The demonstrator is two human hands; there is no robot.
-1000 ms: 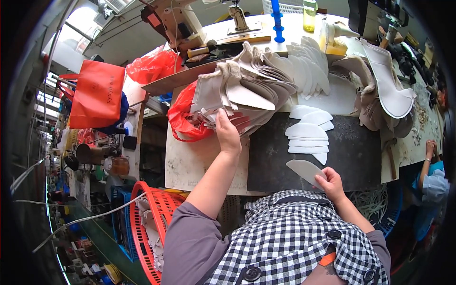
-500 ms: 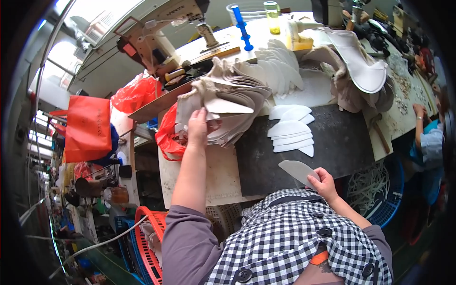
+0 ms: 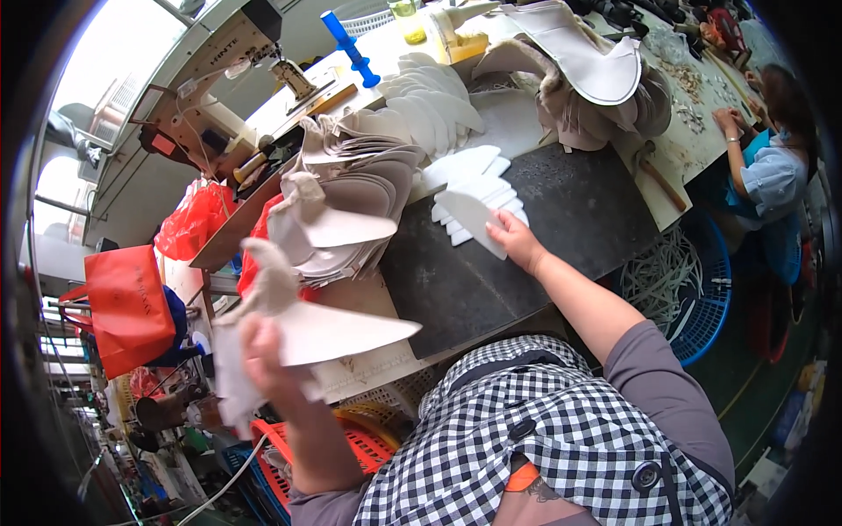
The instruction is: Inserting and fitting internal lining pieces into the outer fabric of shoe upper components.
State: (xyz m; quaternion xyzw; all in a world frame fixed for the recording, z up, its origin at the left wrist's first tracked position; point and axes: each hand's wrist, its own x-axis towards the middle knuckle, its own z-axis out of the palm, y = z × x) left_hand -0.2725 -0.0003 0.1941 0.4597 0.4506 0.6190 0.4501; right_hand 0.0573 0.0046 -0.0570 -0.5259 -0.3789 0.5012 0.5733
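My left hand, partly blurred, is closed on a pale shoe upper with a fleecy edge. It holds the upper up over the near left edge of the table. My right hand pinches a thin, pale half-moon stiffener by one end. Beneath that piece, several white half-moon pieces lie overlapped on a black mat. Left of the mat is a thick pile of similar shoe uppers, beside a fan of white pieces.
A sewing machine stands at the back left, with a blue plastic rod nearby. A hammer lies right of the mat. More uppers are heaped behind it. Baskets, one blue, stand below. A co-worker sits at right.
My left hand has lifted an upper off the pile and brought it nearer and leftward. My right hand has carried the stiffener forward over the white pieces. The whole view has turned.
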